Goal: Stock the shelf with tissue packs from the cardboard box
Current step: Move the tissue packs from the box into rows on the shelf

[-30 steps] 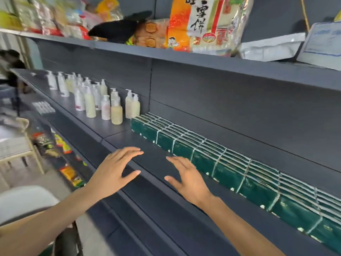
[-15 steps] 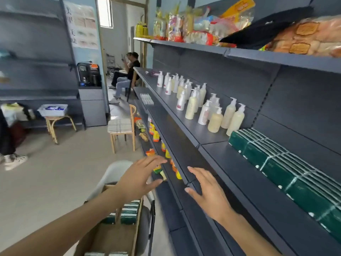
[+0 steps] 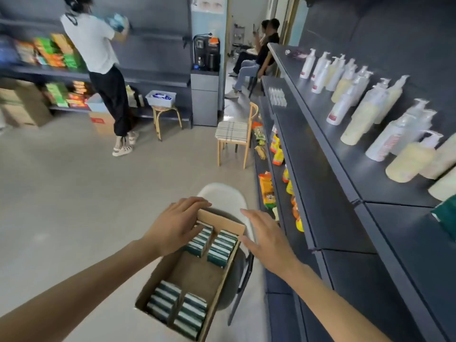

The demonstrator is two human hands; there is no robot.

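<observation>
An open cardboard box (image 3: pixel 197 272) sits on a white chair (image 3: pixel 223 196) below me, holding green tissue packs (image 3: pixel 220 245) at its far end and more packs (image 3: pixel 177 309) at its near end. My left hand (image 3: pixel 176 224) hovers over the far left stack with fingers spread, reaching the box's far rim. My right hand (image 3: pixel 267 236) is open just outside the box's right wall, holding nothing. The dark shelf (image 3: pixel 404 243) runs along the right, with one green pack (image 3: pixel 445 215) showing at the frame's edge.
Pump bottles (image 3: pixel 365 114) stand on the shelf further along. Snack bags (image 3: pixel 267 188) fill a lower shelf. A wooden chair (image 3: pixel 233 134) stands ahead. A person (image 3: pixel 103 70) stocks the far shelving, and other people sit by the doorway (image 3: pixel 256 55).
My view swung left and down from the shelf to the box. Both hands dropped from the shelf edge to the box's far end, left hand over the packs.
</observation>
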